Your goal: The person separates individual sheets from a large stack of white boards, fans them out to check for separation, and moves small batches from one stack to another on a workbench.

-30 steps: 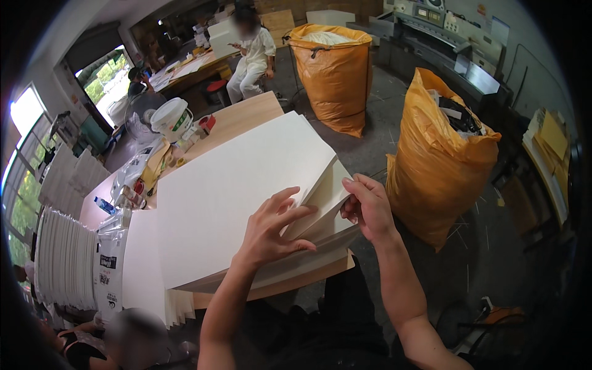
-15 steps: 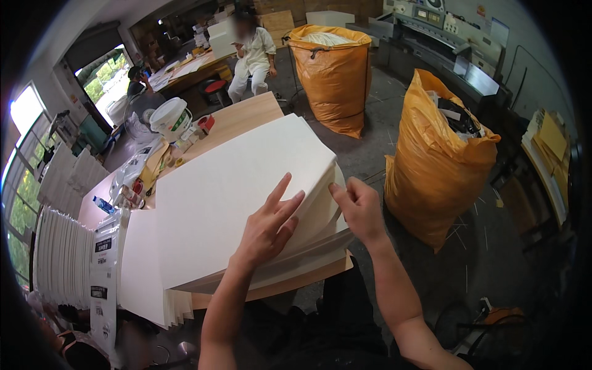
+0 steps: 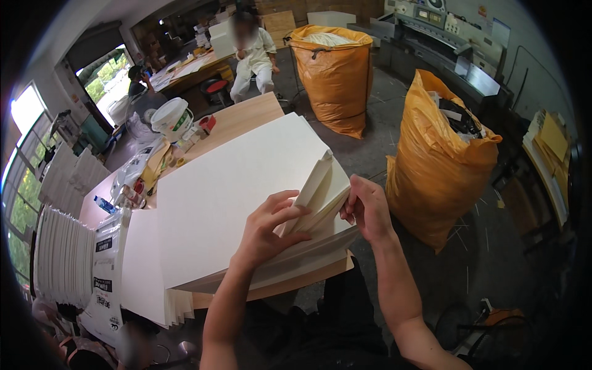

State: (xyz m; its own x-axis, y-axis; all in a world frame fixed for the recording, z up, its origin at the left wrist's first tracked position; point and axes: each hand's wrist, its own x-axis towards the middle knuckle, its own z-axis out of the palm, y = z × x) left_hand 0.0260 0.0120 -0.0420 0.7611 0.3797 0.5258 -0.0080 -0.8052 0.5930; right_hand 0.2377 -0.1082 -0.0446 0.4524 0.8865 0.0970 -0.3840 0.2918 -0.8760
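Observation:
A thick stack of large white paper sheets (image 3: 228, 179) lies on the table in front of me. The near right corner of its upper sheets is bent up and back, forming a raised flap (image 3: 313, 179). My left hand (image 3: 271, 225) grips the base of this flap, with the fingers over the top and the thumb below. At the right-hand corner my right hand (image 3: 369, 206) has its fingers curled and pressed together against the sheet edges under the flap. The right fingertips are partly hidden.
Beyond the stack, a white bucket (image 3: 171, 117) and a red tape roll (image 3: 208, 123) stand on the wooden tabletop (image 3: 246, 114). Two large orange sacks (image 3: 431, 166) are on the floor to the right. More paper stacks (image 3: 61, 256) stand at left. Two people sit farther back.
The upper sheets' corner has been folded back toward the left. My left hand has closed on the flap, and my right hand has shifted slightly right and down along the corner.

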